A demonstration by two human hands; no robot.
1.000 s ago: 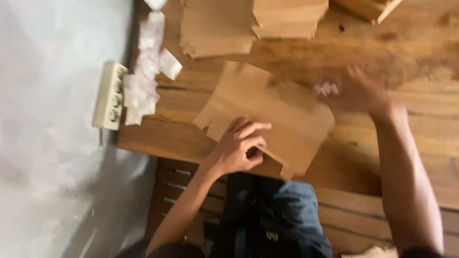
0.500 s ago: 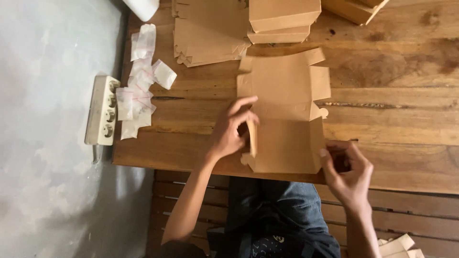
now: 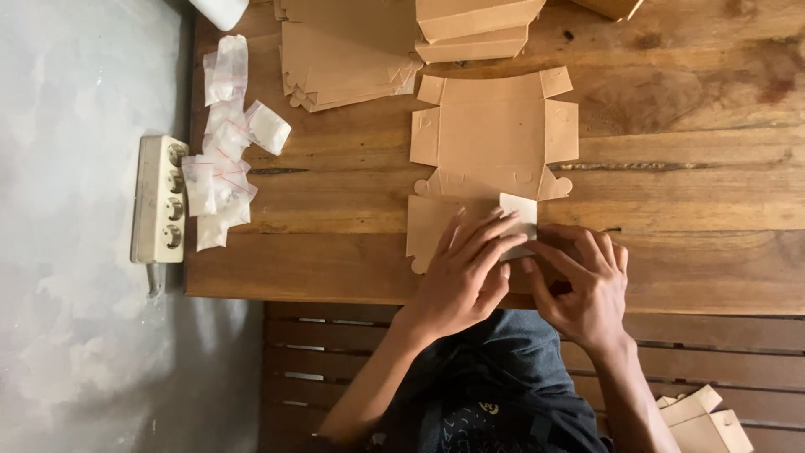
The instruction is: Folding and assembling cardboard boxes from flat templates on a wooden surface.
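A flat brown cardboard box blank [image 3: 490, 138] lies on the wooden table [image 3: 696, 210], its near part under my hands. My left hand [image 3: 465, 273] presses its fingers down on the near panel and on a pale raised flap [image 3: 520, 210]. My right hand [image 3: 583, 281] rests beside it on the right, fingers on the same near edge of the blank, partly hiding it. Both hands pinch and press the cardboard near the table's front edge.
A stack of flat cardboard blanks [image 3: 344, 50] and folded boxes [image 3: 474, 25] lie at the table's far side. Several small clear plastic bags [image 3: 222, 151] sit at the left edge. A white power strip [image 3: 159, 201] lies on the grey floor. More folded boxes [image 3: 700, 419] rest on the bench.
The cardboard blank now lies flat and square on the table. My right hand moved left onto its near edge, and my left hand shifted right, now pressing the flap.
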